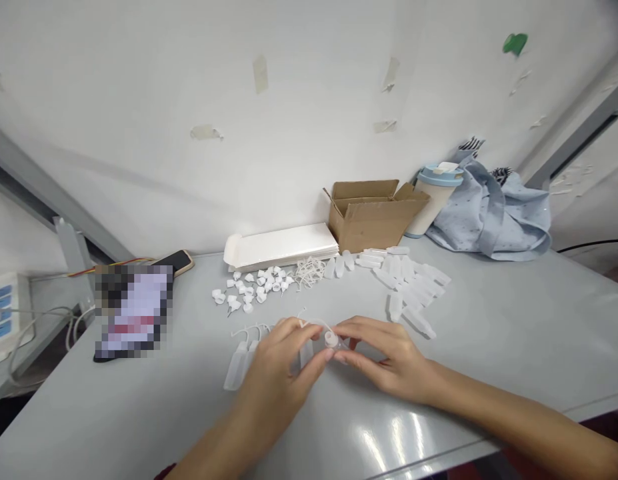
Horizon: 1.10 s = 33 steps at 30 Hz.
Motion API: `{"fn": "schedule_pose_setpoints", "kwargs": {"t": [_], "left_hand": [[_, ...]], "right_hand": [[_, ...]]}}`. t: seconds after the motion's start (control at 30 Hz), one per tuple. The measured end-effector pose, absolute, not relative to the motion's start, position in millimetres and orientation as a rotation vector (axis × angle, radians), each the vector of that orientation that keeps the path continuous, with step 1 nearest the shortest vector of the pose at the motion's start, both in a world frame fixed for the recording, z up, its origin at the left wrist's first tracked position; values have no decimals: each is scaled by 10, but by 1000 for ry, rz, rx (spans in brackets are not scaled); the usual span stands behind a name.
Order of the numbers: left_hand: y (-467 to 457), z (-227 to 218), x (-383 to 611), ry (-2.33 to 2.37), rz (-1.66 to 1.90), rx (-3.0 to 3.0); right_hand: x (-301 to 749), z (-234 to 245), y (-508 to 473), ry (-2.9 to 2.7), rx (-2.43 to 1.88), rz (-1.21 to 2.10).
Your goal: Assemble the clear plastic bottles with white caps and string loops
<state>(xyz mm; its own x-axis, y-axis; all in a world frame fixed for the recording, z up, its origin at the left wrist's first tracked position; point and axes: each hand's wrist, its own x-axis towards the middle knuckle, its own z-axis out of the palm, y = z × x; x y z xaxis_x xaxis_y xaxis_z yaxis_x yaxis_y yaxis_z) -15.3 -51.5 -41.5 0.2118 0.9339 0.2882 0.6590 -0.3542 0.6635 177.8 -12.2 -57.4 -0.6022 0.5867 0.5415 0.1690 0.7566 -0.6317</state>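
Note:
Between my two hands is a small translucent squeeze bottle (pixel 331 339), its open neck facing up towards me. My right hand (pixel 391 353) pinches its body between thumb and fingers. At the neck, the thumb and fingers of my left hand (pixel 291 353) close on a thin white plastic strap (pixel 316 323) that runs to the neck's rim. Partly behind my left hand, several bottles (pixel 236 367) lie side by side with curled straps at their necks. Beyond my hands are a heap of loose white straps (pixel 310 272) and scattered white caps (pixel 261 283), some with thin needle tips.
Several bottles without straps (pixel 411 283) lie at right. Behind them stand an open cardboard box (pixel 371 223), a tumbler (pixel 431 200) and a blue cloth bag (pixel 499 213). Flat white boxes (pixel 289 243) lie by the wall. A phone (pixel 181 261) and power strip (pixel 9 313) are left.

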Motion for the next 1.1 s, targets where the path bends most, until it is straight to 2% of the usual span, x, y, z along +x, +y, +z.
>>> {"fn": "schedule_pose_setpoints", "kwargs": {"t": [0.17,0.3,0.47,0.6,0.7,0.93,1.1], "left_hand": [[-411,-381,-395,1599,862,2165],[-419,-412,-412,1477,701,2316],[-469,-495,-267,1398,397,2460],[-464,-518,-244,1427,327,2470],[-463,-500,-260,1415,403,2448],[-523,-382,-148,1289,882,2129],[-543,-434,-84,1331,1106,2015]], "right_hand": [[1776,-574,-78,-2060,-806,833],[1767,-581,-42,-1963,-933,968],[1759,-623,-29,-1960,-979,973],[1750,-655,-15,-1971,-1009,997],[1729,-636,3,-1925,-1038,1107],[1710,-570,75,-1398,-835,1836],[1718,-548,73,-1182,-718,2117]]}}
